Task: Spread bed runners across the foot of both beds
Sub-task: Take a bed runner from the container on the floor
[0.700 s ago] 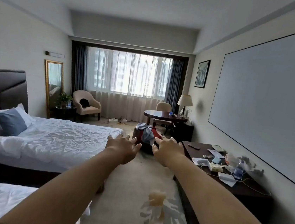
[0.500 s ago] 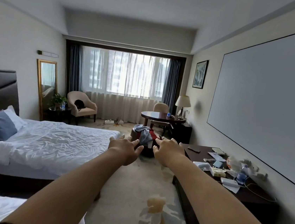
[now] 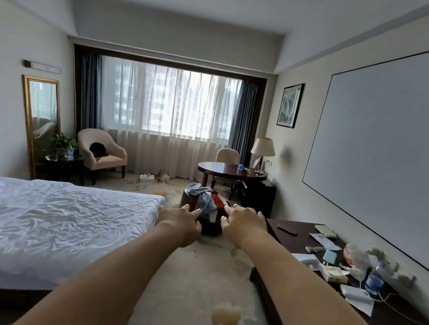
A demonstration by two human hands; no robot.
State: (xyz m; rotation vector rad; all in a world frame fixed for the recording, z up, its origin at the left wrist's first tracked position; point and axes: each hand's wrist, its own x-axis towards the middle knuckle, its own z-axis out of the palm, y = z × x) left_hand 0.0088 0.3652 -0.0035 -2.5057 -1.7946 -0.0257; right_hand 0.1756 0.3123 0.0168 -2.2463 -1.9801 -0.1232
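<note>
Both my arms reach straight ahead over the carpet aisle. My left hand point(image 3: 181, 221) and my right hand point(image 3: 243, 224) are empty, palms down, fingers spread. Just beyond them a dark round stool point(image 3: 188, 202) carries a heap of red and grey-blue cloth point(image 3: 203, 201); my fingertips are near it, and I cannot tell whether they touch. The bed point(image 3: 49, 221) on the left has a rumpled white duvet, with no runner across its foot. The other bed is out of view.
A dark desk point(image 3: 391, 316) strewn with papers, a bottle and cables runs along the right wall. Farther back stand a round table point(image 3: 231, 171) with a lamp, two armchairs, a plant stand and a gold-framed mirror. Patterned carpet point(image 3: 194, 280) lies between bed and desk.
I have moved forward along the aisle. The near bed has dropped out of view at bottom left, and the stool and desk look closer. Both hands stay stretched out and empty.
</note>
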